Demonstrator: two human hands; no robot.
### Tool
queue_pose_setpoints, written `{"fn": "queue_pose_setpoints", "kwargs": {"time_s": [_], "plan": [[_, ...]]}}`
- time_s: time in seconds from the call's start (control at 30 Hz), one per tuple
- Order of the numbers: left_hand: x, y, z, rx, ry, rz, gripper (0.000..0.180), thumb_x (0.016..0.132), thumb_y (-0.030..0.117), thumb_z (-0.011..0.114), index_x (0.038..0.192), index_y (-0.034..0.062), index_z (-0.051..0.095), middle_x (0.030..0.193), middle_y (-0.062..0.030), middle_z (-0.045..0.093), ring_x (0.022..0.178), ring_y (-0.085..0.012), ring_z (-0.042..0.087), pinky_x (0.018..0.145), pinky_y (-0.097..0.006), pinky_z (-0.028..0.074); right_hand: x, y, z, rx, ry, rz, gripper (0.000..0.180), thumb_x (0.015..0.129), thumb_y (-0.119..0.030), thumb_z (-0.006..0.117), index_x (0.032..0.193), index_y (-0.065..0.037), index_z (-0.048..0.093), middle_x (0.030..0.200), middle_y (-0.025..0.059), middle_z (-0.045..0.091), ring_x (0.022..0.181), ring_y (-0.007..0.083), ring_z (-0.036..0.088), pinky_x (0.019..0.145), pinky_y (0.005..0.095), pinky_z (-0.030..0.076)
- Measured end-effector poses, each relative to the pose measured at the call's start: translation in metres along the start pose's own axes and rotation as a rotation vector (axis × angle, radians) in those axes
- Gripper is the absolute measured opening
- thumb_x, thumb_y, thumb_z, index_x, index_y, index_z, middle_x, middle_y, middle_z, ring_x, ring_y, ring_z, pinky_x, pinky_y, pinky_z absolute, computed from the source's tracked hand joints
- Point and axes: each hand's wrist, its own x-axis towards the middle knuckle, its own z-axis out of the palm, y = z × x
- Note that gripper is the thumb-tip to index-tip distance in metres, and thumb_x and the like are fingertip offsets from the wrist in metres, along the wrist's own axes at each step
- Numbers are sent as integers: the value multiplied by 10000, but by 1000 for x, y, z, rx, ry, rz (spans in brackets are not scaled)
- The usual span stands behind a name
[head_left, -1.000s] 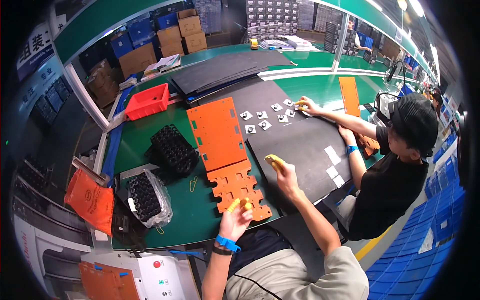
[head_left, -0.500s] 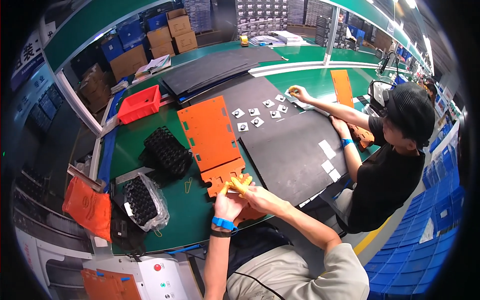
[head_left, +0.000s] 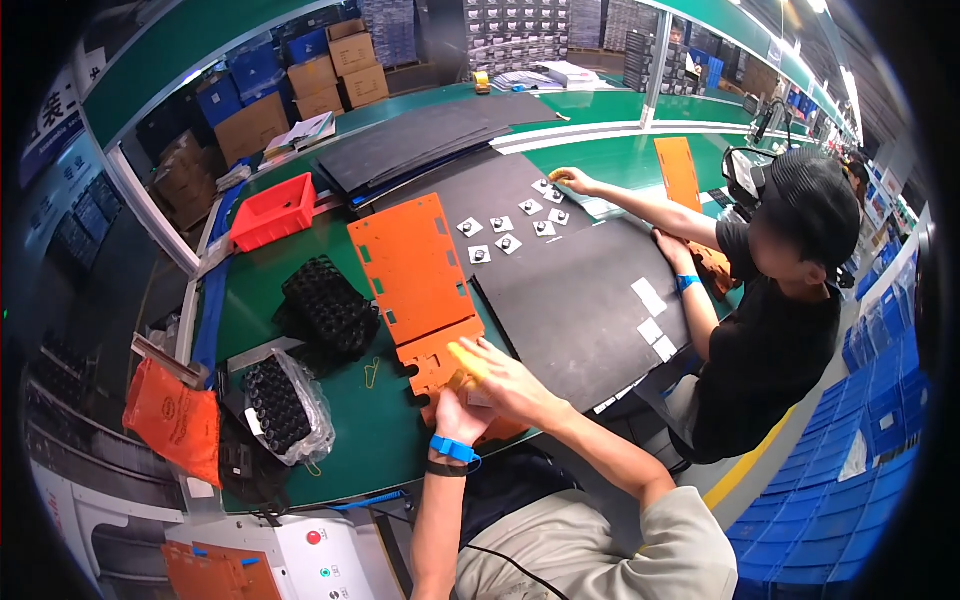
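Observation:
My left hand is palm up over the near end of an orange plate with slots and notches. Its fingers curl round a small white piece, largely covered by my hands. My right hand lies across it from the right, fingers stretched toward the plate and somewhat blurred. Yellow covers are on fingertips of both hands, and a blue band circles my left wrist. To the right of the plate, several white squares with black round parts lie on a dark grey sheet.
On the left are a red bin, a stack of black trays and black parts in clear plastic. A co-worker sits on the right, one hand by the white squares. Stacked grey sheets lie at the back.
My right hand's fingers have straightened and moved up over my left hand. The co-worker's far hand has moved left to the white squares, where one more square now lies.

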Motion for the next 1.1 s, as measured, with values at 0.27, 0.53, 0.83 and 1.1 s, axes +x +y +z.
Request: {"fn": "queue_pose_setpoints", "kwargs": {"time_s": [0.27,0.53,0.83,1.1], "plan": [[5,10,-8,-27,-16,-66,410,1015,316,462,1278,20,568,1153,-153,642,918,-283,594,833,-421,511,-41,41,-48,-256,453,310,480,858,-113,682,1306,6,555,1281,225,586,1239,398,523,1115,517,345],[-5,10,2,-21,42,-29,334,995,306,514,1180,46,613,1132,-122,605,805,-197,506,657,-306,418,-138,157,-66,-774,341,1265,935,914,-591,544,1463,124,297,1548,355,187,1443,514,152,1167,601,133],[-2,8,-6,-62,31,-39,338,997,298,508,1198,48,615,1141,-128,607,814,-205,509,673,-309,418,-111,132,-16,-636,203,1014,927,901,-543,593,1456,136,294,1541,340,228,1436,475,216,1173,555,175],[3,-5,8,-37,65,18,308,1014,283,533,1207,63,629,1142,-138,626,842,-197,540,764,-341,486,-92,71,0,-251,-89,481,872,887,-478,637,1454,101,316,1553,295,246,1479,409,181,1208,482,167]]}}
